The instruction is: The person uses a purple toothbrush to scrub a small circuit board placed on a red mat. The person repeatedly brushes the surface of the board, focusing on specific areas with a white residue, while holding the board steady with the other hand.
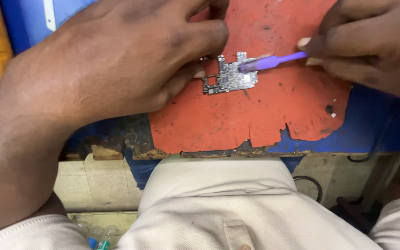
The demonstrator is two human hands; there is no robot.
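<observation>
Small silver-grey phone circuit board [230,77] lies flat on a worn, torn red rubber mat [237,120] covering a blue workbench [366,125]. The person's left hand [116,60] pins the board's left edge with its fingertips. The right hand [371,44] pinches a slim purple plastic tool [274,61], its tip resting on the board.

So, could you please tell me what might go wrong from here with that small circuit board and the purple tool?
The left hand pins the small silver circuit board only by its left edge, so it might pivot under the purple plastic tool in the right hand. The tool's tip bears on the board's components and could scrape one loose. The worn red mat has torn front edges, where a loosened part may drop.
</observation>
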